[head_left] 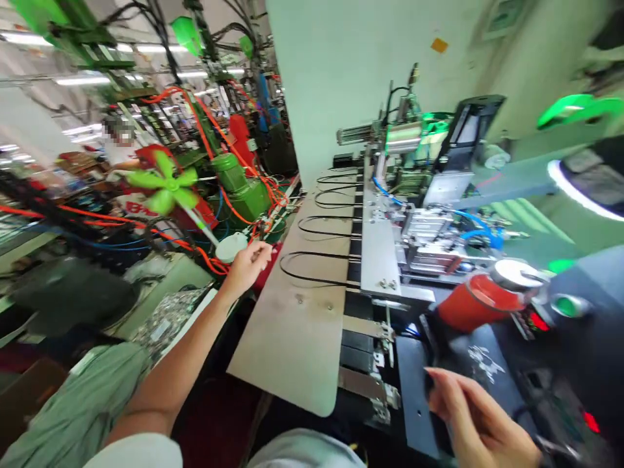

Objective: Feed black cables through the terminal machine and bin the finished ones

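Note:
My left hand [251,262] is raised at the left edge of a beige plate [292,325], beside the white fan base [232,247]. Its fingers are curled together, and anything between them is too small to tell. At the lower right, my right hand [470,416] hovers over a dark surface, fingers pressed together at the tips; what they may hold is hidden. Several black cord loops [312,284] lie across the plate, their ends at a metal rail [380,260]. Small silvery pieces [483,364] lie on the dark surface above my right hand.
A red container [472,302] with a pale lid stands right of the rail, near metal machine parts [429,227]. A green fan [168,184], orange hoses and green machines fill the left. Farther back is a person [119,146]. A ring lamp [582,192] hangs at right.

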The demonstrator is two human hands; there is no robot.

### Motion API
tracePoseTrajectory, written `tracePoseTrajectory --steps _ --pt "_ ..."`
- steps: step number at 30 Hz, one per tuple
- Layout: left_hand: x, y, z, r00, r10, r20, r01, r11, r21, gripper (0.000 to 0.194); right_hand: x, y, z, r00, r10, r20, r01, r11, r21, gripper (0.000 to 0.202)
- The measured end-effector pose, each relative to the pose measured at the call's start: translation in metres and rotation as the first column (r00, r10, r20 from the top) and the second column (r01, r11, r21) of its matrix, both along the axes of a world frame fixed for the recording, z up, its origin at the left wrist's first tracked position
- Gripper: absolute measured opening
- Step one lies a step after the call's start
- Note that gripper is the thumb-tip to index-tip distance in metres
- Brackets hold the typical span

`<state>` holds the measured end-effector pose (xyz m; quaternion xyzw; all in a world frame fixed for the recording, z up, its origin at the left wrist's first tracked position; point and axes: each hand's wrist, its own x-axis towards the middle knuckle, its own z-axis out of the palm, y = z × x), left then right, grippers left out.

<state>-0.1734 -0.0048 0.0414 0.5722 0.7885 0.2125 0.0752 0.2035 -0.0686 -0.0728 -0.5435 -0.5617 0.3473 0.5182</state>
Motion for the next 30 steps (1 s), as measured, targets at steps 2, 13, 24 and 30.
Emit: tracePoseTrajectory --steps 2,13,24,30 --pt "0.059 0.005 0.007 0.898 -0.310 0.311 0.314 0.949 0.039 0.031 -0.010 0.003 0.016 0.985 0.171 -0.028 -0.171 0.985 0.000 0.026" --pt "0.182 -0.001 -0.010 0.540 -0.745 0.391 0.826 0.559 -0.074 0.020 -0.030 0.010 0.031 0.948 0.182 -0.260 -0.209 0.974 -0.084 0.019" --pt "0.174 -0.006 -0.017 0.515 -0.771 0.375 0.839 0.542 -0.037 0.019 -0.035 0.013 0.032 0.969 0.203 -0.141 -0.199 0.979 0.041 0.023" --pt "0.183 -0.013 -0.025 0.534 -0.567 0.628 0.726 0.687 0.003 0.028 -0.067 0.010 0.024 0.984 -0.172 -0.057 0.181 0.944 0.276 0.018"
